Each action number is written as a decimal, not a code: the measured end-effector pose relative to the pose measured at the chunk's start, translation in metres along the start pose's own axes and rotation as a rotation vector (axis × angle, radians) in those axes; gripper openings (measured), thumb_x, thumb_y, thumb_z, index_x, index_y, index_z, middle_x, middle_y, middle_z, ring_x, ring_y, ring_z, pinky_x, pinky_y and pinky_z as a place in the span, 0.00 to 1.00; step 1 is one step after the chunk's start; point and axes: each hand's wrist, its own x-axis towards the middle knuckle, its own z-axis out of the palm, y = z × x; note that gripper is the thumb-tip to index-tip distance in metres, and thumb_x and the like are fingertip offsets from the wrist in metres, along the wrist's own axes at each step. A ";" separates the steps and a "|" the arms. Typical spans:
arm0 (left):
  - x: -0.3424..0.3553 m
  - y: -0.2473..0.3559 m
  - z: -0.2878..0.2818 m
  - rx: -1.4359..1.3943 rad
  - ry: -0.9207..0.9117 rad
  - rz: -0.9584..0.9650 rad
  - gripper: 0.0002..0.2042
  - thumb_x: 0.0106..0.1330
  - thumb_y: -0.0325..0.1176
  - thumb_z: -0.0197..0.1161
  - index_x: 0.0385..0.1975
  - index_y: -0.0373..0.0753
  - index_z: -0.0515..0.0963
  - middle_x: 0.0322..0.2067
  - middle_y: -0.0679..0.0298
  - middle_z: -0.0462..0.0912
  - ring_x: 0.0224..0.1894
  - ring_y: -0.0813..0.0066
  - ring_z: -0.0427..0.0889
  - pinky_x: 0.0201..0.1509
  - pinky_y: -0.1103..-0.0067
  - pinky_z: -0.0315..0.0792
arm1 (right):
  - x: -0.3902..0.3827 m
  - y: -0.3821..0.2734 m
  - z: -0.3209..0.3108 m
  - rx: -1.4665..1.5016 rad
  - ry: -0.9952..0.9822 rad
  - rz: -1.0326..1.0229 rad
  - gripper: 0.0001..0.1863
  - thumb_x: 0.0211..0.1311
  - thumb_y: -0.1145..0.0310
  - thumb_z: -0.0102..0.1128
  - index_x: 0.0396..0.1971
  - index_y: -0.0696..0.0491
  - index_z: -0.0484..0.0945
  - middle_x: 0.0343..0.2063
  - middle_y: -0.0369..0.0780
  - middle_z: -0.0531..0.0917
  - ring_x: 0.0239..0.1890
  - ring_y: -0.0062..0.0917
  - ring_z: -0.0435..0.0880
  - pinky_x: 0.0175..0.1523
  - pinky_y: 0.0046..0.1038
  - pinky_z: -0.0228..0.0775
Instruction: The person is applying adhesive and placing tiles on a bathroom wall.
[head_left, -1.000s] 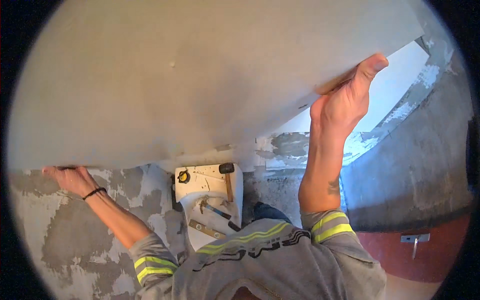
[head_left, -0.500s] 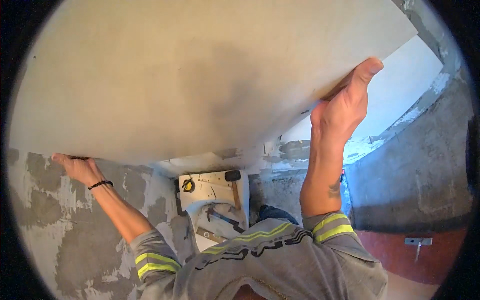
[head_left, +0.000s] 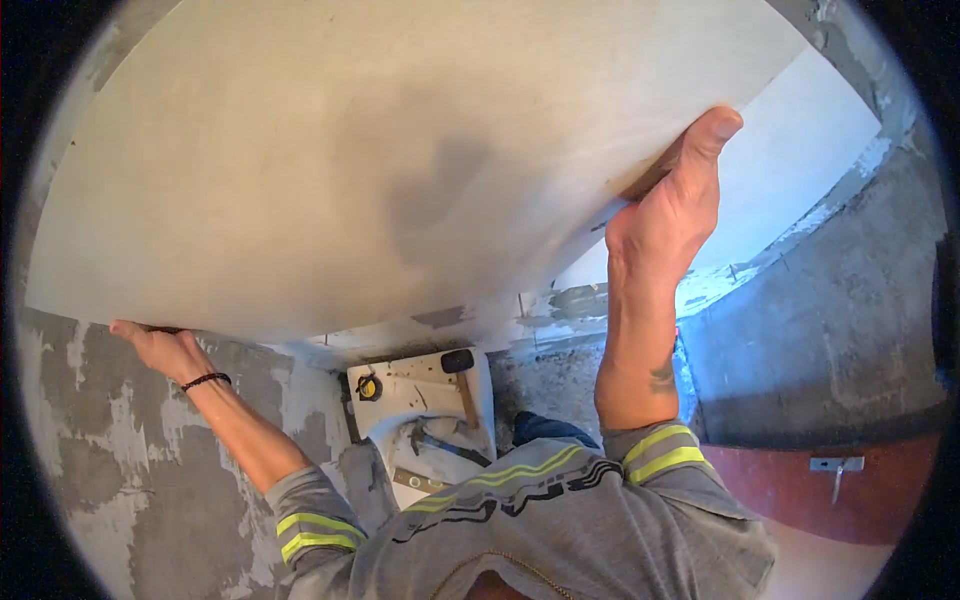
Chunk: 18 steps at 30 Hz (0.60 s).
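Note:
A large pale beige tile (head_left: 300, 150) spreads across the upper half of the head view, in front of me. My left hand (head_left: 165, 350) grips its lower edge near the left corner; the thumb lies on the near face and the other fingers are hidden behind. Farther up, on the right, my right hand (head_left: 675, 195) holds the same edge from beneath, with its fingers out of sight behind the tile. Past the tile's right end shows a second, whiter tile (head_left: 800, 150) on the mortar-smeared wall.
Below the tile stands a white basin (head_left: 480, 385) bearing a yellow tape measure (head_left: 368, 387), a black-headed mallet (head_left: 458, 361), a hammer (head_left: 450, 444) and a spirit level (head_left: 415, 480). Rough grey wall (head_left: 230, 400) lies at left. A reddish door (head_left: 770, 480) with a metal handle is at lower right.
The tile's right end has shifted left, baring more of the whiter tile. My right hand moved left and slightly up with it; my left hand moved slightly right and down. Both keep their hold.

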 end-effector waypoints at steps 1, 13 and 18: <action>-0.002 -0.002 0.003 -0.014 0.005 -0.013 0.35 0.71 0.58 0.46 0.61 0.28 0.64 0.58 0.56 0.71 0.54 0.68 0.73 0.57 0.71 0.71 | 0.001 0.002 -0.001 -0.022 -0.001 0.013 0.48 0.60 0.33 0.50 0.59 0.67 0.65 0.59 0.47 0.70 0.59 0.33 0.70 0.64 0.31 0.59; 0.004 -0.040 0.007 0.118 0.060 -0.114 0.37 0.68 0.63 0.47 0.59 0.30 0.68 0.54 0.58 0.75 0.49 0.67 0.76 0.49 0.70 0.74 | 0.008 0.021 0.001 -0.053 -0.012 0.016 0.48 0.60 0.33 0.51 0.59 0.67 0.65 0.57 0.46 0.72 0.57 0.32 0.71 0.63 0.30 0.60; 0.029 -0.066 -0.011 0.114 -0.003 -0.113 0.32 0.71 0.58 0.47 0.62 0.34 0.64 0.55 0.60 0.74 0.50 0.68 0.75 0.50 0.70 0.74 | 0.008 0.025 0.009 -0.087 0.011 0.027 0.48 0.59 0.32 0.51 0.57 0.67 0.67 0.56 0.46 0.74 0.56 0.31 0.72 0.61 0.30 0.62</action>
